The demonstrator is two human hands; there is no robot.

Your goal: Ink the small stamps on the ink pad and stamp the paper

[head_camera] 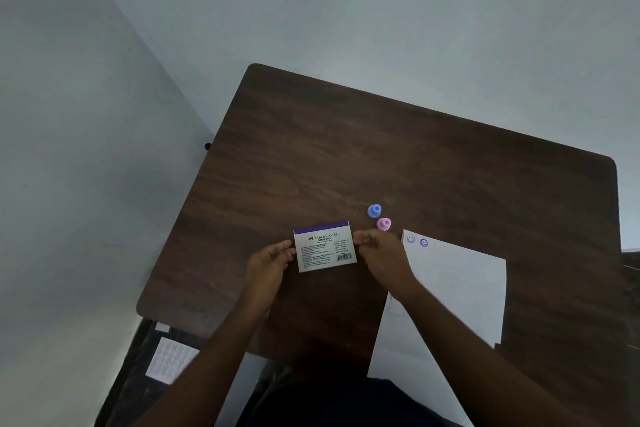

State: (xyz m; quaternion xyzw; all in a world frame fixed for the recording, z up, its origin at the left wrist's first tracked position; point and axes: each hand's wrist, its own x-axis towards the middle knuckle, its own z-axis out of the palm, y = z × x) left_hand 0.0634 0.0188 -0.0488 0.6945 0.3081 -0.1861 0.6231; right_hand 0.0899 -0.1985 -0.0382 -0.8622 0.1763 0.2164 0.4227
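Note:
A white ink pad box (325, 246) with a purple top band and printed text lies closed on the dark wooden table (381, 156). My left hand (268, 262) touches its left edge and my right hand (379, 253) its right edge, fingers pinching the sides. A blue small stamp (374, 210) and a pink small stamp (383, 224) stand just beyond my right hand. The white paper (457, 288) lies to the right, partly under my right forearm, with two purple stamped faces near its top left corner (417, 240).
The table's left and far edges border a pale floor. A white sheet with rows of round blisters (169, 359) lies on a lower surface at the lower left, beside the table's near corner.

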